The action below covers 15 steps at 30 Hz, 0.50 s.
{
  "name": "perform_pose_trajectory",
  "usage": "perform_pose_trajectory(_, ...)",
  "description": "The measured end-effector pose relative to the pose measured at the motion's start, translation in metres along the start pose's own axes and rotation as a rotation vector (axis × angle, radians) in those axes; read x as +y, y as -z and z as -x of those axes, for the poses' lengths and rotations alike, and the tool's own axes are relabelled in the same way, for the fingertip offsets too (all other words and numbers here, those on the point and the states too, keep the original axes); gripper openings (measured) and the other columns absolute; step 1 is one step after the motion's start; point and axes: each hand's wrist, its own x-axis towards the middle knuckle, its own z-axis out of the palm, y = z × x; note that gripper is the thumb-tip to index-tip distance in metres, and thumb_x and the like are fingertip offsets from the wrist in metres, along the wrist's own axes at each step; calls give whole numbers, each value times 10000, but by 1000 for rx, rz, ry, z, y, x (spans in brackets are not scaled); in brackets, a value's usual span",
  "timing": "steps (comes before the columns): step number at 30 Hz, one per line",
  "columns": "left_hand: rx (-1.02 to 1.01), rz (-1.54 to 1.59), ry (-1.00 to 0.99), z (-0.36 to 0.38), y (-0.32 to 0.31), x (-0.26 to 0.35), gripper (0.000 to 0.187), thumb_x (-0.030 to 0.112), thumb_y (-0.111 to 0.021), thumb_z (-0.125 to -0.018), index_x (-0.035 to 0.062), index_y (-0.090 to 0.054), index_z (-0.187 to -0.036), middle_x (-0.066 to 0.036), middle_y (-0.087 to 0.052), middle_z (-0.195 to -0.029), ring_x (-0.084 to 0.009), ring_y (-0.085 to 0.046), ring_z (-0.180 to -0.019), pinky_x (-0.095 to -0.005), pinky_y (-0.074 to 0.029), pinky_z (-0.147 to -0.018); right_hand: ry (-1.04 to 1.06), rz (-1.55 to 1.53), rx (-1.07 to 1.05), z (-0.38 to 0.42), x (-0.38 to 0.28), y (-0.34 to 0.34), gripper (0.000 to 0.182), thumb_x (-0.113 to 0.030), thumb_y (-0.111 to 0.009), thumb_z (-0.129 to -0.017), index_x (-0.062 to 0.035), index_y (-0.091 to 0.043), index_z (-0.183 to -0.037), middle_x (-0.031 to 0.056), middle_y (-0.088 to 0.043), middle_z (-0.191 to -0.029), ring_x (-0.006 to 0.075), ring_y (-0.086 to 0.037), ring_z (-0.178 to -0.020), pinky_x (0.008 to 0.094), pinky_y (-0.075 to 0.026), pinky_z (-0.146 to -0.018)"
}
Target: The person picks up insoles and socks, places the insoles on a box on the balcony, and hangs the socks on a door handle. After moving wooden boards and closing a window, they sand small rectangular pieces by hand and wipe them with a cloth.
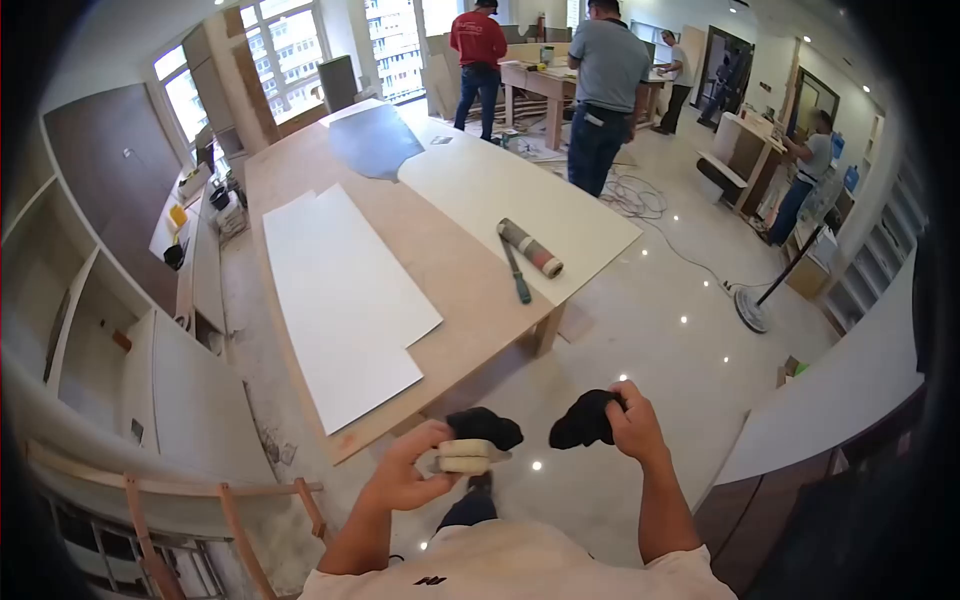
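My left hand (405, 475) is closed around a pair of cream rolls (465, 458) that look like masking tape, stacked together. A bunched black cloth (487, 427), possibly a glove or sock, sits just beyond them at the same fingers. Level with it, my right hand (636, 422) pinches another black cloth item (582, 420) by its right end. Both hands are in front of my body, over the floor, short of the large table's near edge. A long dark-handled tool (515, 268) and a worn cylindrical roll (530, 247) lie on the table's near right part.
White cut panels (340, 290) and a cream sheet (480, 195) lie on the wooden table (450, 305). A wooden rail (225, 490) stands at lower left. Cables (640, 200) run across the floor at right. Several people work farther back, one in a grey shirt (610, 65).
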Motion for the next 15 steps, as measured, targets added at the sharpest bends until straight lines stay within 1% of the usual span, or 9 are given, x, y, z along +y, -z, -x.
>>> perform_pose_trajectory(2, -60, -2, -46, -22, -1, -5, 385, 35, -727, -703, 1, -574, -1055, -123, -600, -1022, -226, -585, -935, -341, -468, -836, 47, -1, 73, -8, -12, -3, 192, -146, -590, -872, -4, -599, -999, 187, -668, -839, 280, -653, -760, 347, -497, -712)
perform_pose_trajectory(3, -78, 94, -6, -62, -53, -16, 364, 22, -717, -700, 0, -576, -1035, -122, -592, -1005, -227, -580, -916, -334, -461, -822, -27, 75, 49, -28, 11, 46, 190, -142, -591, -869, 4, -599, -990, 189, -665, -826, 282, -652, -748, 348, -497, -705)
perform_pose_trajectory(5, -115, 112, -67, -114, -63, -33, 322, -3, -696, -694, -1, -581, -996, -119, -577, -973, -230, -569, -876, -321, -446, -793, -5, 110, 93, -69, 18, 60, 187, -135, -594, -865, 18, -597, -973, 192, -659, -801, 288, -649, -723, 349, -498, -690)
perform_pose_trajectory(6, -175, 92, -78, -138, -69, -37, 330, 5, -695, -691, -4, -579, -1001, -130, -582, -988, -255, -571, -883, -333, -449, -795, 68, 146, 163, -79, 19, 66, 180, -127, -602, -851, 29, -602, -941, 196, -649, -765, 303, -647, -701, 356, -499, -674)
perform_pose_trajectory(8, -285, 92, -105, -186, -84, -44, 347, 17, -683, -693, -7, -570, -1021, -146, -583, -1015, -303, -564, -898, -361, -452, -802, -28, 190, 139, -97, 23, 92, 179, -127, -618, -830, 29, -611, -919, 200, -649, -754, 327, -650, -713, 365, -502, -674)
perform_pose_trajectory(9, -335, 118, -124, -209, -93, -49, 356, 20, -673, -698, -6, -562, -1035, -150, -579, -1026, -327, -556, -907, -377, -453, -807, -59, 267, 128, -105, 28, 108, 186, -130, -626, -816, 29, -614, -913, 197, -649, -749, 318, -654, -713, 366, -502, -673)
perform_pose_trajectory(12, -426, 182, -224, -282, -124, -54, 378, 17, -661, -699, 0, -538, -1056, -150, -559, -1035, -343, -540, -939, -402, -449, -820, -195, 503, 65, -126, 29, 164, 209, -142, -648, -783, 31, -619, -896, 198, -654, -762, 299, -662, -713, 373, -504, -672)
perform_pose_trajectory(14, -439, 200, -306, -330, -147, -55, 379, 11, -656, -702, 4, -530, -1060, -152, -550, -1036, -346, -536, -953, -408, -449, -820, -224, 414, 88, -138, 76, 204, 206, -111, -654, -769, 40, -605, -901, 168, -661, -752, 249, -655, -688, 356, -508, -652)
perform_pose_trajectory(15, -445, 204, -348, -354, -159, -57, 380, 9, -654, -704, 6, -525, -1062, -154, -545, -1037, -347, -535, -960, -412, -449, -821, -252, 280, 117, -145, 88, 217, 203, -96, -655, -770, 41, -597, -908, 146, -652, -742, 223, -644, -677, 341, -506, -641)
